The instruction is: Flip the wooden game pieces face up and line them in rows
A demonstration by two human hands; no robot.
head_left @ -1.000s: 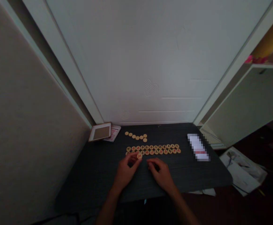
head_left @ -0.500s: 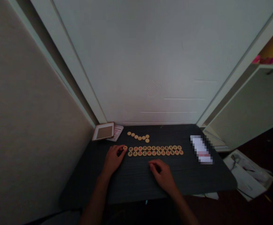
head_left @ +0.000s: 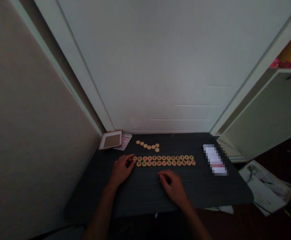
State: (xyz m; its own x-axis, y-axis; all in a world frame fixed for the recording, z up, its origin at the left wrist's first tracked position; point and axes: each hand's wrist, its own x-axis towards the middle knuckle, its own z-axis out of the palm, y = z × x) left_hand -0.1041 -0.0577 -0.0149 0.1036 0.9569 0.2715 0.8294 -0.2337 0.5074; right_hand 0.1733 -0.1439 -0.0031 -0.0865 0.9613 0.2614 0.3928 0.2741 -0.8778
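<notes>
Two rows of round wooden Chinese chess pieces (head_left: 164, 160) with red and black characters run side by side across the dark table. My left hand (head_left: 122, 168) is at their left end, thumb and index finger pinched on a red-marked Chinese chess piece (head_left: 134, 158), which lies flat in line with the upper row. Below the rows, my right hand (head_left: 172, 186) rests on the table with curled fingers and nothing visible in it. Behind the rows, several blank-faced round pieces (head_left: 149, 147) lie in a loose bent line.
At the table's back left, a brown-and-white shallow box lid (head_left: 110, 140) overlaps a printed card (head_left: 125, 141). A blurred-out white rectangular item (head_left: 214, 160) lies on the right. A white panel (head_left: 145, 66) rises along the back edge, and a wall stands close on the left.
My left hand has moved slightly right, bringing its piece up against the left end of the upper row. My right hand has stayed put.
</notes>
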